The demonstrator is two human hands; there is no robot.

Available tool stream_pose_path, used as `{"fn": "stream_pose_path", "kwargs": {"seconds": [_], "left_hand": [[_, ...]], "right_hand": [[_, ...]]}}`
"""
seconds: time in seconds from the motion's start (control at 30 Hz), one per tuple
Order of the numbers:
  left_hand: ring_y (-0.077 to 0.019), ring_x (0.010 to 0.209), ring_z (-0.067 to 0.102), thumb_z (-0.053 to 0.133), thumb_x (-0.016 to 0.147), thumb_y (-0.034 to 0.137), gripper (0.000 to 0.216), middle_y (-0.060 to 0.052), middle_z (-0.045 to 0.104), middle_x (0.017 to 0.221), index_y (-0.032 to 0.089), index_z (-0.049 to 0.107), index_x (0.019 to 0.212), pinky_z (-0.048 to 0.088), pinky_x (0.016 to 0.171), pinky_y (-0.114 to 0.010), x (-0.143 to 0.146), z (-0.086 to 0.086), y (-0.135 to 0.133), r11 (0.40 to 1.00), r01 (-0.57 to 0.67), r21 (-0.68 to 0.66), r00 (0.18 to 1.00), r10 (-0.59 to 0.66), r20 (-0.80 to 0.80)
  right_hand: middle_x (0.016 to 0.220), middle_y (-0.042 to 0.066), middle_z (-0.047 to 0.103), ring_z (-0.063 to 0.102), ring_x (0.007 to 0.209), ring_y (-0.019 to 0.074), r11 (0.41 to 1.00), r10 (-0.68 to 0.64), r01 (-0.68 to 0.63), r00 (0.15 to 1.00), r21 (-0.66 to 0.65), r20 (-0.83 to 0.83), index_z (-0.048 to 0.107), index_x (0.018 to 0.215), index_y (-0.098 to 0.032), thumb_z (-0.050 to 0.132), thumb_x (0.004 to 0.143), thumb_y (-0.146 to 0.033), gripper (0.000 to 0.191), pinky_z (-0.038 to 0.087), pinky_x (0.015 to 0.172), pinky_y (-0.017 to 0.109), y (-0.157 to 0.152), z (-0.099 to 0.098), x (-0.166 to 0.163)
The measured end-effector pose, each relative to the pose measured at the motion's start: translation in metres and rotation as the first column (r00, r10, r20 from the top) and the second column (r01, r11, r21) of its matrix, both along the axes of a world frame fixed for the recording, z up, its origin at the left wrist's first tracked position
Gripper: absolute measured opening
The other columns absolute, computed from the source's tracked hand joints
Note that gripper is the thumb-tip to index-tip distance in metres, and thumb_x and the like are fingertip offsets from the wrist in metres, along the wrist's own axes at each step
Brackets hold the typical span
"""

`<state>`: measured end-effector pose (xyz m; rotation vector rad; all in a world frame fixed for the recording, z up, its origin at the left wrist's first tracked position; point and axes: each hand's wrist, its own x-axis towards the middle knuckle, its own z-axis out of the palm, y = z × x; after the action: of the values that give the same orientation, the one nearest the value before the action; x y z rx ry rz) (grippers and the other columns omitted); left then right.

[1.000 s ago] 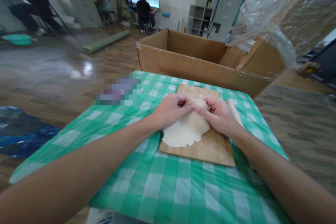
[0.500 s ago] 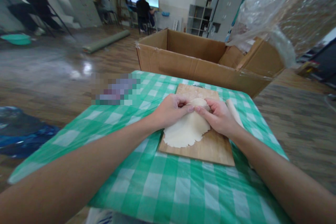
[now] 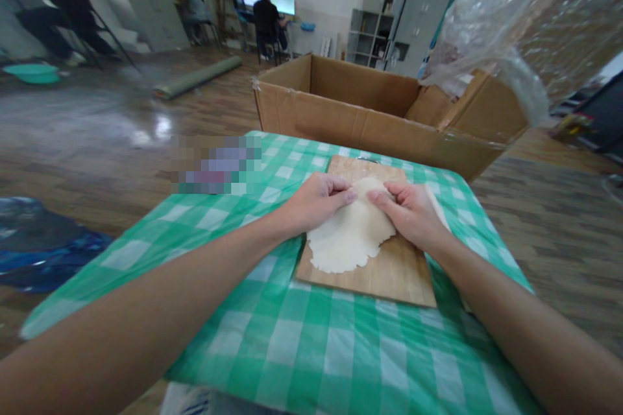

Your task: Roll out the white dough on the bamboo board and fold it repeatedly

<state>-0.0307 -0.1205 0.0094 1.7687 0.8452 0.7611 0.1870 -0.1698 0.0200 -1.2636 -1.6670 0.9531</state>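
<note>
Fingers of my left hand (image 3: 318, 202) and right hand (image 3: 413, 213) are pinching the dough sheet (image 3: 351, 238) at its twelve o'clock edge.

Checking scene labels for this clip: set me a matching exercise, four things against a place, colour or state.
1 dough sheet
2 wooden board
3 cardboard box
4 tablecloth

A green and white checks
B open, brown, farthest away
C far edge held by left hand and right hand
D under the dough, on the cloth

Pairs: 1-C, 2-D, 3-B, 4-A
</note>
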Motion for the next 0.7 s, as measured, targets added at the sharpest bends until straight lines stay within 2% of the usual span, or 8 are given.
{"fn": "stream_pose_path", "kwargs": {"seconds": [0.13,0.3,0.43,0.57,0.7], "left_hand": [[-0.0156,0.063,0.066,0.069,0.092,0.042,0.028,-0.006,0.078,0.083,0.017,0.080,0.091,0.043,0.052,-0.023,0.0003,0.0004,-0.0027,0.993,-0.055,-0.101,0.998,0.058,0.028],[-0.0140,0.059,0.064,0.073,0.089,0.040,0.025,-0.007,0.078,0.082,0.016,0.080,0.092,0.043,0.050,-0.023,0.0005,0.0071,-0.0090,0.978,-0.024,-0.209,0.993,0.048,0.112],[-0.0103,0.048,0.055,0.069,0.093,0.045,0.031,-0.005,0.072,0.068,0.016,0.079,0.087,0.036,0.044,-0.021,0.0014,0.0061,-0.0085,0.975,-0.039,-0.220,0.992,0.065,0.112],[-0.0135,0.057,0.063,0.070,0.092,0.048,0.032,-0.006,0.076,0.078,0.017,0.078,0.089,0.042,0.048,-0.023,0.0017,0.0040,-0.0083,0.974,-0.059,-0.219,0.989,0.087,0.123],[-0.0132,0.057,0.063,0.071,0.091,0.047,0.031,-0.006,0.076,0.079,0.017,0.078,0.088,0.043,0.049,-0.023,0.0024,0.0037,-0.0080,0.975,-0.060,-0.213,0.987,0.091,0.136]], "right_hand": [[0.074,0.002,0.070,0.056,0.060,0.0152,0.998,-0.053,0.054,0.998,0.031,-0.022,0.076,0.085,-0.019,0.070,0.091,-0.061,0.043,0.041,0.048,0.025,0.0026,0.0002,0.0021],[0.076,0.003,0.071,0.057,0.060,0.0159,0.998,-0.054,0.056,0.996,0.029,-0.071,0.076,0.084,-0.019,0.073,0.089,-0.061,0.042,0.042,0.049,0.026,0.0028,-0.0002,0.0023],[0.073,0.002,0.069,0.054,0.058,0.0150,0.999,-0.035,0.036,0.994,-0.001,-0.108,0.073,0.083,-0.020,0.068,0.093,-0.063,0.045,0.040,0.048,0.026,0.0051,-0.0046,0.0066],[0.064,0.000,0.060,0.047,0.054,0.0137,0.995,-0.064,0.065,0.998,0.069,-0.019,0.070,0.077,-0.020,0.064,0.095,-0.066,0.050,0.032,0.044,0.026,0.0060,-0.0052,0.0091],[0.068,0.001,0.064,0.051,0.055,0.0143,0.996,-0.068,0.070,0.997,0.054,-0.048,0.070,0.078,-0.020,0.064,0.094,-0.066,0.049,0.037,0.045,0.026,0.0046,-0.0038,0.0057]]}}
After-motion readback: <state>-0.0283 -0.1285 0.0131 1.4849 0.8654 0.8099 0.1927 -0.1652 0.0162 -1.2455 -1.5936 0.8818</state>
